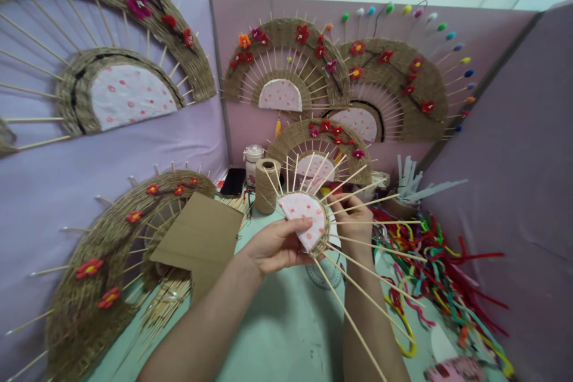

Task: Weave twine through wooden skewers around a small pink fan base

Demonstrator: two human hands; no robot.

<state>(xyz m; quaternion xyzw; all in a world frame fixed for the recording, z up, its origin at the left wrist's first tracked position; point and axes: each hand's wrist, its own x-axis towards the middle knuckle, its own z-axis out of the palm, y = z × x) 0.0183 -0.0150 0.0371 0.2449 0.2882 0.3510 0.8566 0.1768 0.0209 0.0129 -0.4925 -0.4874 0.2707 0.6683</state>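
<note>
My left hand [273,246] grips a small half-round fan piece [307,221] of white cloth with pink dots, with my thumb across its face. Thin wooden sticks [367,277] fan out from its rim, which is edged with a narrow band of woven jute. My right hand [354,221] sits just behind the sticks on the right side, fingers curled and pinched among them; what they pinch is hidden. A spool of jute twine [267,185] stands upright on the table just behind the piece.
Finished jute fans with red flowers hang on the purple walls [286,71] and one leans at the left [111,256]. A cardboard sheet [201,239], a phone [233,181], a white jar [253,158] and a heap of coloured pipe cleaners [439,274] lie on the pale green table [277,328].
</note>
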